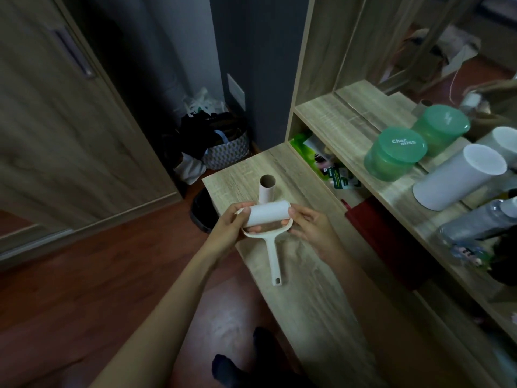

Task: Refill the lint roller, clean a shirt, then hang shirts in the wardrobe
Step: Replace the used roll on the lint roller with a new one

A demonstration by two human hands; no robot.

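New roll point(268, 217), pinched endwise by left hand point(226, 231) and right hand point(310, 228) above the desk point(296, 289), is seen part-seated in the roller point(273, 256), old core point(267, 190) stood behind; cleaning and hanging are judged outstanding.

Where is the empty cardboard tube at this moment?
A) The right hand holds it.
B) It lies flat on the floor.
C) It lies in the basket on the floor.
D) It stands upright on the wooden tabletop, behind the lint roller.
D: the cardboard tube stands on end on the tabletop, just beyond the lint roller held by the left hand and right hand.
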